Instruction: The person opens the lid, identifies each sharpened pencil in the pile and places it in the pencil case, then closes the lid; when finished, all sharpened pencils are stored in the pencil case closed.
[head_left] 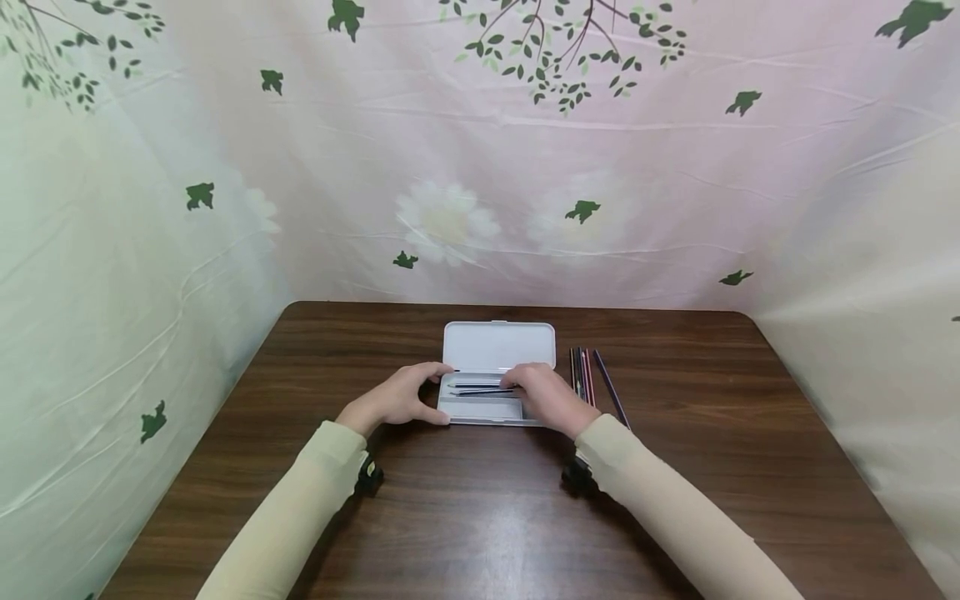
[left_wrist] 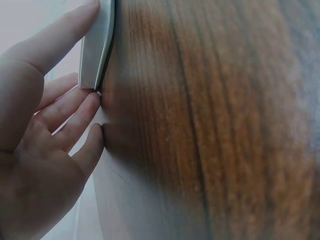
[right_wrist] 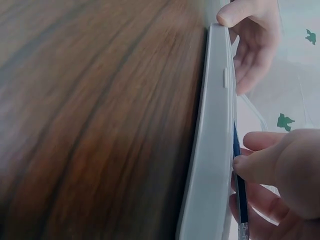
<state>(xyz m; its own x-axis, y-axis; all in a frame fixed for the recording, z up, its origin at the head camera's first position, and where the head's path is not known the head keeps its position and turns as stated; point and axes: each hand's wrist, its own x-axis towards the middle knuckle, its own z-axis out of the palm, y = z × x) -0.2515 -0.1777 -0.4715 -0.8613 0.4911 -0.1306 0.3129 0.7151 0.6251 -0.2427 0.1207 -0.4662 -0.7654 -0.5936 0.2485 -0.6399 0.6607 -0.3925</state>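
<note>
An open white pencil case (head_left: 498,347) lies on the table, its lid folded back. My left hand (head_left: 397,398) holds the case's left end, thumb at the front corner and fingers toward the hinge side. In the left wrist view, the left thumb (left_wrist: 65,35) lies along the case's edge (left_wrist: 97,50). Over the right half of the tray is my right hand (head_left: 551,396). It pinches a dark blue pencil (right_wrist: 241,195) between thumb and fingers. Another pencil (head_left: 472,385) lies in the tray's back part. The right hand hides the tray's right end.
Several pencils (head_left: 583,371) lie side by side on the table right of the case, with a dark one (head_left: 611,387) slanting apart from them. The dark wood table (head_left: 480,500) meets a patterned cloth (head_left: 480,167) behind and at both sides.
</note>
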